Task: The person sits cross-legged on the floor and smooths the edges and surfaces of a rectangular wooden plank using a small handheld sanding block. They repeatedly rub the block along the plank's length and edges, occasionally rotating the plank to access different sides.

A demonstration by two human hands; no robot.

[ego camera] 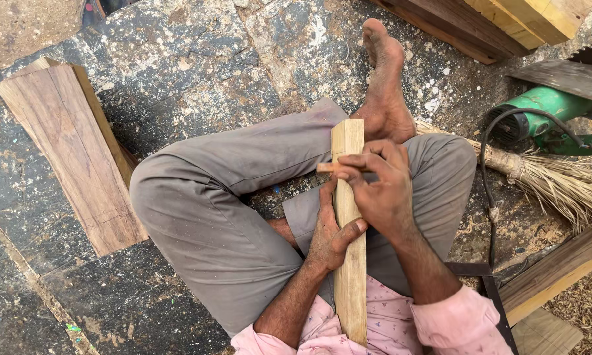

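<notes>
Wood strip (349, 243): pale, long, lying lengthwise over the lap, clamped in the left hand (329, 233) fingers at mid-length.
Right hand (381, 187): fingers pinched together on a small stick (327, 167), possibly a pencil, laid across the strip.
Beyond the fingers: bare foot (385, 82).
Right of them: broom (552, 177), green power tool (546, 118).
Left: plank (72, 151) on floor.

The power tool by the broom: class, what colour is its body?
Green, with a black cord; the power tool shows best in the head view, at the right edge.
</notes>
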